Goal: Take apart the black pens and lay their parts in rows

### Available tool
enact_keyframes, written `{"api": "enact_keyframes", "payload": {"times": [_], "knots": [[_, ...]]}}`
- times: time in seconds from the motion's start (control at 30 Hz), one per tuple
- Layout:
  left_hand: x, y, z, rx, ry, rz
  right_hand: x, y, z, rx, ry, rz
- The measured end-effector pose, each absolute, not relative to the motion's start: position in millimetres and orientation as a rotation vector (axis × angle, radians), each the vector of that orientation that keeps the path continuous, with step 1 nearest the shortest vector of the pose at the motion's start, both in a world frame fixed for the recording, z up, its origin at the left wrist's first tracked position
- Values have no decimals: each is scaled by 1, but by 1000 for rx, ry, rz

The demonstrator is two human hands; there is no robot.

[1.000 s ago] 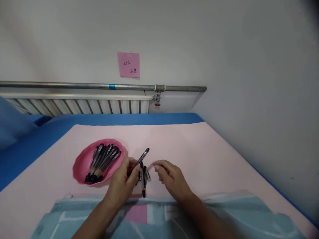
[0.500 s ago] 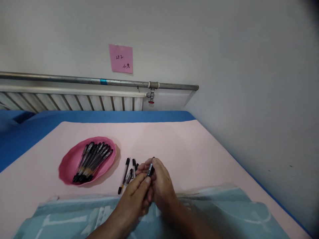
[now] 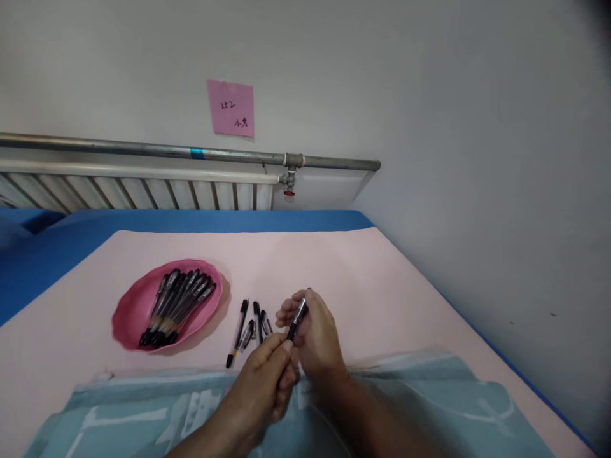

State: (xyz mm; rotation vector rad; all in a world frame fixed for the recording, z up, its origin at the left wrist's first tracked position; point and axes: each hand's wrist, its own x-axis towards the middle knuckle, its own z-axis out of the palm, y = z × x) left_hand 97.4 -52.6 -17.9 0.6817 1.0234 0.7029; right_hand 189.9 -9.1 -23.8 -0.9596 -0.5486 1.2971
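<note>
A black pen (image 3: 296,320) slants up and to the right between my hands. My left hand (image 3: 262,380) is closed around its lower end, with the thumb on top. My right hand (image 3: 319,340) is curled about the upper end, thumb against the pen and the other fingers partly bent. My palms hide part of the pen. Just left of my hands several loose pens and pen parts lie on the pink mat, among them a longer clear-barrelled pen (image 3: 237,334) and a short capped piece (image 3: 247,335).
A pink scalloped dish (image 3: 125,315) at the left holds a bundle of several black pens (image 3: 179,305). Pale pink mat (image 3: 382,292) covers the blue-edged table. Blue-green cloth (image 3: 124,413) lies along the near edge. Behind stand a radiator (image 3: 205,194) and a wall on the right.
My right hand has moved up and slightly right, away from my left hand. More of the pen shows between them now.
</note>
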Motion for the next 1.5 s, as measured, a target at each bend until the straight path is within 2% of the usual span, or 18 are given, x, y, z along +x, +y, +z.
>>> {"api": "enact_keyframes", "payload": {"times": [0.2,0.43,0.63,0.93,1.1,1.33,1.5], "knots": [[86,-47,-13,695,984,718,216,1,-12,-884,-477,1210],[77,-36,-12,697,975,964,209,-9,-16,-1063,-770,1458],[75,-37,-24,985,1020,957,196,-15,-14,-1086,-830,1475],[71,-35,-16,1412,1227,891,196,-16,-17,-1111,-802,1440],[72,-37,-15,1355,1226,910,197,-17,-18,-1105,-870,1441],[73,-36,-24,1065,994,914,198,-16,-15,-992,-822,1567],[73,-36,-19,1177,1052,924,195,-15,-17,-1023,-767,1549]]}}
